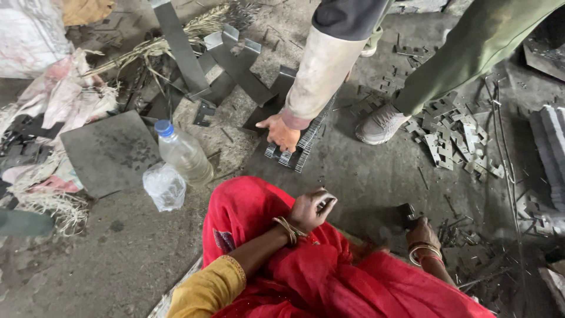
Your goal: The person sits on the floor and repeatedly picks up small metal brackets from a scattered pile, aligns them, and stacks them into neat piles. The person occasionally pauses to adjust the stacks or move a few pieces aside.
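Left hand (309, 211): fingers curled tight on a small metal piece (325, 202), held over the red cloth (282, 271) in her lap. Grip is narrow and holding. Only a pale edge of the piece shows, and its long axis seems to run up-right, toward the stack of plates (297, 154). Can't be sure, it's mostly hidden by the fingers.

Right hand (421, 233): down at floor (118, 259) level, against a dark metal block (406, 212). Fingers are hidden, so I can't tell if that grip is closed or just resting.

Co-worker's hand (280, 133) presses on the stack, which sits on the floor just beyond her knees. The plate edges face her and the stack's long axis runs diagonally away.

My read on the step: one small piece in hand, the other hand steadying the block. Any next move calls for the piece turned so its flat shows, and keeping clear of the co-worker's hand.

Nearby: plastic bottle (183, 154) and crumpled bag (164, 186) to her left, loose stamped pieces (459, 140) at far right by a shoe (379, 123).
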